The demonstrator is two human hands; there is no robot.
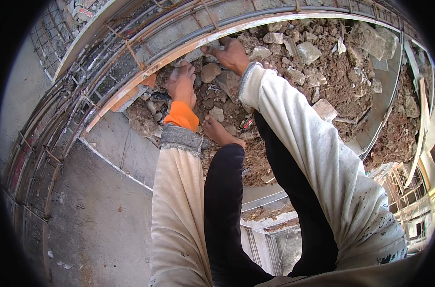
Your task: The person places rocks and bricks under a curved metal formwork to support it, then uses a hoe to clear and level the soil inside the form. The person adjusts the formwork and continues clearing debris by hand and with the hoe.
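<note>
Bent over a bed of rubble, I have both bare hands down beside a long wooden board edge (179, 52). My left hand (181, 85), with an orange cuff at its wrist, curls its fingers at the near side of a grey concrete chunk (194, 55). From the right, my right hand (231, 56) reaches across with bent fingers against the chunk's other end. Parts of both grips are hidden. Just below the hands lies a rounded brown stone (210, 72). My bare foot (222, 131) stands on the soil nearby.
Bundles of steel rebar (126, 43) curve along beyond the board. Broken concrete lumps (308, 52) and reddish soil (344, 79) spread to the right. A smooth concrete floor (97, 215) lies at the lower left. Below, between my legs, a lower level shows.
</note>
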